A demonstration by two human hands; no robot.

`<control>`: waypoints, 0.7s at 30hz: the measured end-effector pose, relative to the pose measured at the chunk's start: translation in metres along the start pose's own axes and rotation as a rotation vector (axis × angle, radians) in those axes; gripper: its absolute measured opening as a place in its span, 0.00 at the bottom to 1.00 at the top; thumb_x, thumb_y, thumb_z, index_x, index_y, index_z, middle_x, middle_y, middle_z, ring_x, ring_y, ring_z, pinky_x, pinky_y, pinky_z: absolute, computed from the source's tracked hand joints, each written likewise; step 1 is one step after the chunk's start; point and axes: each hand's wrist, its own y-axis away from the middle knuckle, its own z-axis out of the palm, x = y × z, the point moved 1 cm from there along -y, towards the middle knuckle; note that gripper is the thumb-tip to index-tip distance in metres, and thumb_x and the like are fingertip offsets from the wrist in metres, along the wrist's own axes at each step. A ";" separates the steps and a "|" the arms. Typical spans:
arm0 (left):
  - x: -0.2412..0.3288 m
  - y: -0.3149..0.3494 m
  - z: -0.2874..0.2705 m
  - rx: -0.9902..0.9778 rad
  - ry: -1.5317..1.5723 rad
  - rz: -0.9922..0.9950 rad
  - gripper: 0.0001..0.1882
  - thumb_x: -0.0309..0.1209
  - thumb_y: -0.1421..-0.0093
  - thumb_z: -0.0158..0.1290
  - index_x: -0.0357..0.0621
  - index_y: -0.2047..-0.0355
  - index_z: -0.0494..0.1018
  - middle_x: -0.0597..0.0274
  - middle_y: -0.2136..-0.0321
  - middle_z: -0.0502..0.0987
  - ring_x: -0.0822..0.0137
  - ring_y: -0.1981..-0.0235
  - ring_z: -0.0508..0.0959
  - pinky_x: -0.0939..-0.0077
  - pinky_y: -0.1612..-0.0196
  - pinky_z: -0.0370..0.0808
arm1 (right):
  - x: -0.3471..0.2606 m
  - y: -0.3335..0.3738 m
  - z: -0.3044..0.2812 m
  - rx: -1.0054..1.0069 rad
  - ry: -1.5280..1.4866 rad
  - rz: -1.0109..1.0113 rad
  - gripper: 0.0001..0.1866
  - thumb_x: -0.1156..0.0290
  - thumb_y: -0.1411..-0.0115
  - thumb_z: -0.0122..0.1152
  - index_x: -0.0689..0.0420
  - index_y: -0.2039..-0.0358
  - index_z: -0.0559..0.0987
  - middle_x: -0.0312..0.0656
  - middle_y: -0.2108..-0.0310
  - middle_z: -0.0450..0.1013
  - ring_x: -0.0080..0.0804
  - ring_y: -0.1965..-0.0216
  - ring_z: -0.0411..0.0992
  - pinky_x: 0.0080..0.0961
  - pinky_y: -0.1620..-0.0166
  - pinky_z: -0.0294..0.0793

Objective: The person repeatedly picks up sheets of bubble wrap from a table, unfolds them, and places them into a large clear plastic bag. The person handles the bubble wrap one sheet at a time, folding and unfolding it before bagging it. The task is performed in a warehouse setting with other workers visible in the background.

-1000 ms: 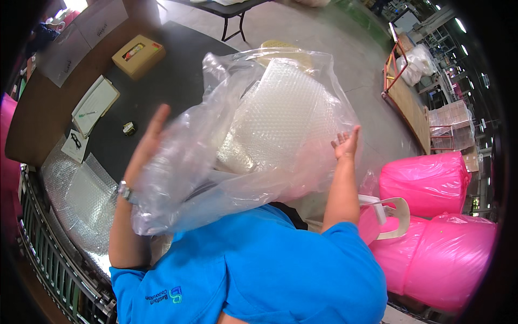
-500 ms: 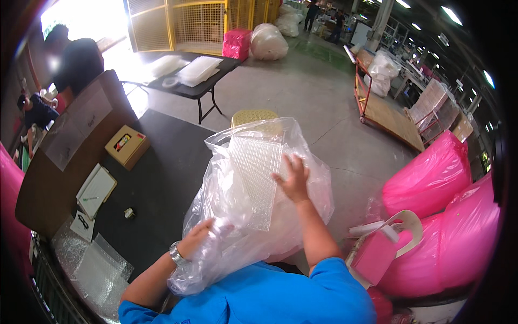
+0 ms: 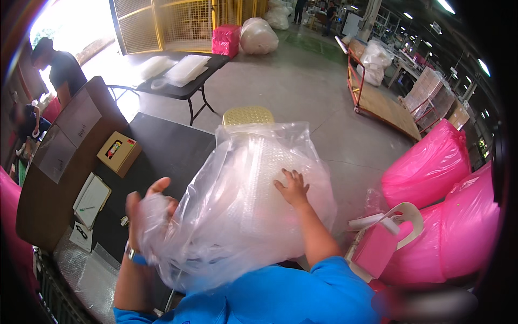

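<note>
A large clear plastic bag (image 3: 216, 227) spreads in front of my body, over the near end of the dark table. Whitish bubble wrap (image 3: 261, 162) shows through its film. My left hand (image 3: 154, 208), partly blurred, has bunched film from the bag's left side in its grip. On the right, my right hand (image 3: 293, 189) lies with fingers spread on top of the bag, over the bubble wrap. Loose bubble wrap sheets (image 3: 97, 281) rest at the table's near left corner.
The dark table (image 3: 162, 140) carries a small cardboard box (image 3: 120, 154) and a clipboard (image 3: 91, 202). Beyond the bag stands a yellow stool (image 3: 248, 115). Big pink plastic-wrapped rolls (image 3: 426, 162) crowd the right, near a flat cart (image 3: 386, 108). A co-worker (image 3: 62, 70) stands far left.
My left hand has swung left and up, pulling the film with it. The bag now covers the bubble wrap that stood out at its top, and my right hand has dropped slightly.
</note>
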 end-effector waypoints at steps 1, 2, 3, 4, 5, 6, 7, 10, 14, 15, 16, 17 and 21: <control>0.000 -0.002 -0.017 0.311 -0.166 -0.119 0.27 0.52 0.47 0.45 0.46 0.55 0.63 0.56 0.71 0.71 0.67 0.73 0.74 0.71 0.69 0.74 | -0.004 0.001 0.006 -0.026 -0.006 0.029 0.34 0.41 0.53 0.50 0.41 0.47 0.62 0.47 0.42 0.48 0.48 0.41 0.42 0.64 0.48 0.41; 0.000 0.001 -0.035 0.625 -0.337 -0.230 0.27 0.52 0.49 0.48 0.46 0.55 0.64 0.57 0.70 0.71 0.67 0.72 0.74 0.71 0.68 0.73 | -0.008 0.003 0.015 -0.011 -0.025 0.021 0.33 0.41 0.53 0.50 0.41 0.48 0.62 0.47 0.43 0.49 0.47 0.41 0.43 0.64 0.49 0.42; -0.005 0.009 -0.077 0.439 -0.534 -0.453 0.28 0.52 0.51 0.50 0.45 0.56 0.65 0.58 0.68 0.72 0.68 0.70 0.74 0.73 0.65 0.73 | -0.015 0.005 0.026 0.000 -0.047 -0.001 0.33 0.40 0.53 0.50 0.42 0.48 0.63 0.47 0.43 0.50 0.46 0.41 0.44 0.65 0.49 0.43; -0.013 0.025 -0.112 0.247 -0.728 -0.673 0.29 0.52 0.53 0.52 0.44 0.57 0.66 0.60 0.66 0.72 0.69 0.69 0.74 0.74 0.63 0.72 | -0.024 0.005 0.033 0.009 -0.075 -0.025 0.33 0.40 0.53 0.50 0.42 0.48 0.63 0.47 0.44 0.51 0.44 0.41 0.45 0.65 0.50 0.44; -0.024 0.055 -0.121 0.197 -0.984 -0.777 0.28 0.50 0.52 0.53 0.43 0.58 0.67 0.61 0.65 0.72 0.71 0.68 0.73 0.77 0.62 0.70 | -0.038 0.007 0.029 -0.033 -0.080 -0.025 0.33 0.44 0.52 0.53 0.47 0.48 0.63 0.50 0.44 0.51 0.47 0.42 0.46 0.57 0.47 0.47; -0.031 0.072 -0.127 0.126 -1.244 -0.888 0.26 0.47 0.51 0.53 0.42 0.58 0.68 0.63 0.63 0.72 0.72 0.67 0.73 0.79 0.61 0.69 | -0.033 0.001 0.036 -0.010 -0.146 -0.081 0.33 0.46 0.52 0.54 0.49 0.49 0.63 0.51 0.44 0.51 0.48 0.42 0.47 0.52 0.46 0.48; -0.030 0.072 -0.125 0.107 -1.138 -0.883 0.23 0.44 0.49 0.52 0.41 0.59 0.68 0.62 0.63 0.72 0.73 0.66 0.72 0.80 0.60 0.69 | -0.017 -0.009 0.045 0.014 -0.205 -0.130 0.33 0.48 0.52 0.55 0.51 0.49 0.63 0.52 0.44 0.50 0.48 0.43 0.48 0.48 0.45 0.49; -0.024 0.068 -0.100 0.114 -0.892 -0.660 0.16 0.35 0.46 0.49 0.38 0.60 0.69 0.61 0.60 0.70 0.74 0.63 0.71 0.80 0.59 0.67 | 0.011 -0.020 0.039 -0.009 -0.317 -0.184 0.33 0.52 0.51 0.57 0.56 0.49 0.63 0.56 0.45 0.50 0.49 0.43 0.49 0.35 0.44 0.51; -0.002 0.028 -0.066 0.178 -0.717 -0.005 0.11 0.28 0.45 0.47 0.34 0.65 0.71 0.60 0.53 0.63 0.74 0.58 0.67 0.81 0.59 0.66 | 0.007 -0.009 0.019 -0.034 -0.303 -0.094 0.38 0.43 0.55 0.55 0.49 0.47 0.61 0.52 0.43 0.48 0.47 0.41 0.45 0.50 0.46 0.48; -0.002 0.020 -0.051 0.205 -0.667 0.010 0.11 0.28 0.47 0.49 0.32 0.66 0.70 0.62 0.53 0.61 0.74 0.57 0.66 0.81 0.58 0.64 | -0.006 -0.003 0.017 0.011 -0.233 -0.094 0.39 0.41 0.55 0.55 0.48 0.47 0.61 0.51 0.43 0.47 0.47 0.41 0.44 0.54 0.47 0.47; -0.007 0.020 -0.039 0.151 -0.646 0.005 0.12 0.28 0.47 0.49 0.31 0.66 0.71 0.61 0.54 0.62 0.72 0.57 0.65 0.79 0.56 0.63 | -0.021 0.003 0.014 0.057 -0.163 -0.093 0.40 0.39 0.56 0.54 0.47 0.46 0.60 0.51 0.43 0.47 0.47 0.41 0.43 0.58 0.48 0.47; -0.013 0.018 -0.028 0.090 -0.623 -0.003 0.12 0.29 0.48 0.49 0.31 0.67 0.71 0.60 0.54 0.62 0.70 0.56 0.65 0.77 0.55 0.62 | -0.035 0.009 0.007 0.053 -0.077 -0.094 0.40 0.38 0.57 0.53 0.47 0.47 0.60 0.51 0.43 0.47 0.47 0.41 0.43 0.60 0.49 0.47; -0.013 0.014 0.014 -0.232 -0.680 0.076 0.14 0.34 0.50 0.52 0.33 0.71 0.72 0.54 0.56 0.65 0.63 0.55 0.64 0.71 0.51 0.58 | -0.048 0.025 -0.014 0.045 0.147 -0.030 0.41 0.36 0.57 0.51 0.45 0.46 0.60 0.49 0.42 0.46 0.45 0.40 0.41 0.64 0.51 0.46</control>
